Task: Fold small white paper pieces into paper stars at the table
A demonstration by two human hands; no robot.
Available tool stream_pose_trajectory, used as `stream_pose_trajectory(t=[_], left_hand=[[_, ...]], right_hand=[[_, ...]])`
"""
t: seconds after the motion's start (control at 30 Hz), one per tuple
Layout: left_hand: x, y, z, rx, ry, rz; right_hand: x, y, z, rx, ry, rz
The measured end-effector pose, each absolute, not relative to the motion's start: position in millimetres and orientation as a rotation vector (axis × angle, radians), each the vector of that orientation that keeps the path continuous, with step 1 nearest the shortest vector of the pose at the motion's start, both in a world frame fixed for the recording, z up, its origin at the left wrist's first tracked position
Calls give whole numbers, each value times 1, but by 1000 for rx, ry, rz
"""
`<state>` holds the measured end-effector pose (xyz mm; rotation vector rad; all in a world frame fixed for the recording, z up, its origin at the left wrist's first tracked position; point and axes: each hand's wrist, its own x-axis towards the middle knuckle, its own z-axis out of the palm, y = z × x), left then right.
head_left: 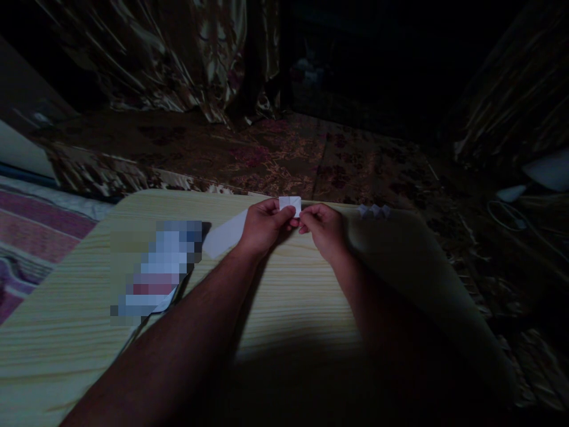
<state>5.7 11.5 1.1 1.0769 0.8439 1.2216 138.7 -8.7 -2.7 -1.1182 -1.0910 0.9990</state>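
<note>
A small white folded paper (290,205) with crease lines on its face is held up above the far edge of the table. My left hand (265,225) grips it from the left, thumb across the front and fingers behind. At its lower right corner, my right hand (323,228) has thumb and forefinger pinched together on the paper's edge. Beside my left wrist a flat white sheet of paper (226,235) lies on the table, partly covered by that hand. Several small folded white paper pieces (374,212) sit in a row to the right.
The pale wood-grain table (297,308) has rounded corners and is dim on its right side. A pixelated flat object (162,261) lies left of my arm, with a cable near it. Patterned cloth (267,151) and curtains lie beyond; a white cord (504,216) is at right.
</note>
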Motion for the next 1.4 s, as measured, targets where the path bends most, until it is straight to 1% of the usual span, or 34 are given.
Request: stream_pose_trajectory(t=[0.43, 0.67, 0.97, 1.23, 1.4], left_hand=[[6, 11, 4, 1053, 866, 1221], [8, 11, 5, 1050, 862, 1226], [6, 9, 5, 1184, 921, 1232], [3, 13, 3, 1079, 871, 1265], [3, 15, 2, 1046, 836, 1290]], right_hand=[[136, -8, -3, -1187, -1130, 951], [135, -6, -5, -1156, -1090, 1025], [138, -9, -5, -1216, -1215, 927], [139, -11, -2, -1101, -1120, 1072], [139, -11, -1, -1089, -1126, 1087]])
